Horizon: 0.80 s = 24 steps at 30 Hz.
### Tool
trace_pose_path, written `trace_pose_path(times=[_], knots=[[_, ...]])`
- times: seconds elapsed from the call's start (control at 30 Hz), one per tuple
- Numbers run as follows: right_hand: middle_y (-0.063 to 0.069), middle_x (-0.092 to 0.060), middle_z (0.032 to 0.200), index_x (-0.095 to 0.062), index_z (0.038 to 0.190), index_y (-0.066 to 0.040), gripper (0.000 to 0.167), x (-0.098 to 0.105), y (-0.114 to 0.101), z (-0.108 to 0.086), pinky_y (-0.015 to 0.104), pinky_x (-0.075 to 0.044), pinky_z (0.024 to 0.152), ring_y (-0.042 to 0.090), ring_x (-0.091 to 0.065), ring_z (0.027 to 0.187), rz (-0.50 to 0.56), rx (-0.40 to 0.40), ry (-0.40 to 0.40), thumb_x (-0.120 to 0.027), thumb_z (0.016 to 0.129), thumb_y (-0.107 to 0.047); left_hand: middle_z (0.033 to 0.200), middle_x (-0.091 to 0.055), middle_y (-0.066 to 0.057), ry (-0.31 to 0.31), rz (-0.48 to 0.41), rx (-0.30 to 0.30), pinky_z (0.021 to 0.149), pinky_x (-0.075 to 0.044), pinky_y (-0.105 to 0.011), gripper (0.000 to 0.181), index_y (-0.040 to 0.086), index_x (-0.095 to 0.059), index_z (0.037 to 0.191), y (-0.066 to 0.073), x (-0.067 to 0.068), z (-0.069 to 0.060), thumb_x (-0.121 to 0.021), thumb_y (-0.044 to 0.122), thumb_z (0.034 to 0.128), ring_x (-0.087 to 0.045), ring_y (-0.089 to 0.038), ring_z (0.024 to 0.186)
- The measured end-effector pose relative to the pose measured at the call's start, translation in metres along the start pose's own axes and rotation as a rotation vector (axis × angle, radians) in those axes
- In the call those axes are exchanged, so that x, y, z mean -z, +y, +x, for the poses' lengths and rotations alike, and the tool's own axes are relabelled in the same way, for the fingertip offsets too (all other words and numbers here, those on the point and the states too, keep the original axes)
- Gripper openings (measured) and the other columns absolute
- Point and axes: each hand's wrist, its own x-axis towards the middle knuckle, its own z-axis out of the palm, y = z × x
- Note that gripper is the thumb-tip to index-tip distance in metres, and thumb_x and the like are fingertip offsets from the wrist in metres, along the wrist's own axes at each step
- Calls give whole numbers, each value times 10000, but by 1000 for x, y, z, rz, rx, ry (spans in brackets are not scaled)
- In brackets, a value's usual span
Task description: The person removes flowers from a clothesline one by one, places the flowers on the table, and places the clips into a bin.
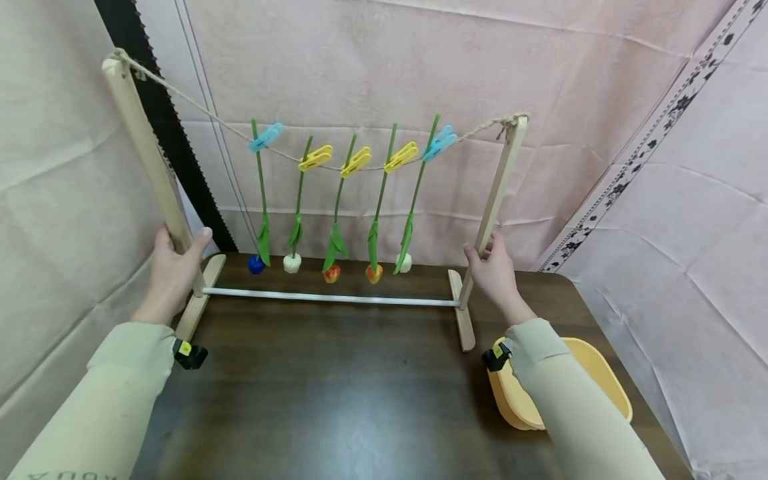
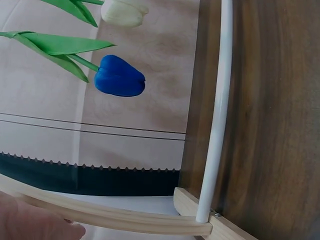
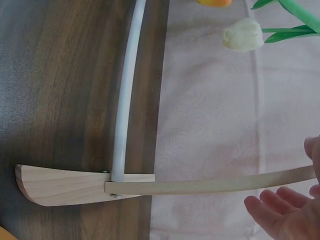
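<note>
A wooden stand (image 1: 492,190) has two upright posts, a white crossbar (image 1: 330,297) and a rope (image 1: 180,97) tied between the post tops. Artificial tulips hang upside down from it, clipped by blue and yellow clothespins (image 1: 316,157). One bloom is blue (image 2: 119,76); the others are white (image 3: 243,35) or orange-red (image 1: 374,273). My left hand (image 1: 174,270) holds the left post low down, its thumb on the inner side. Around the right post, my right hand (image 1: 495,273) is loosely spread; the right wrist view shows space between its fingers (image 3: 272,207) and the wood.
The stand's feet (image 1: 461,310) rest on a dark brown wooden table (image 1: 336,400). A yellow plastic basin (image 1: 591,363) sits at the right, partly under my right forearm. Pale cloth (image 1: 372,60) hangs behind the table and along both sides.
</note>
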Motion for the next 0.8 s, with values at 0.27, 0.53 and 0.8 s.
trace_pose_path(times=[0.27,0.53,0.8], knots=[[210,-604,1047,-442,1234,-27,318,-4,1,1,493,-514,754,345,-610,938,-88,28,0,-519,1008,-237,1118,-491,-144,80,203,-70,764,-400,-299,480,3,-439,1270,-8,6,8,-360,406,1021,-464,-202,940],[219,-619,957,-444,1178,11,273,-7,0,3,490,-518,713,360,-620,851,-212,18,-46,-453,1029,-217,1054,-492,-238,68,345,-144,761,-380,-396,508,-62,-431,1224,-3,13,11,-272,384,1040,-467,-310,930],[235,-635,984,-437,1170,17,248,-7,0,0,499,-523,711,374,-638,877,-239,-1,-39,-408,1032,-187,935,-523,-274,72,500,-163,661,-412,-516,519,-54,-461,1180,-4,14,7,-248,400,1047,-508,-412,803]])
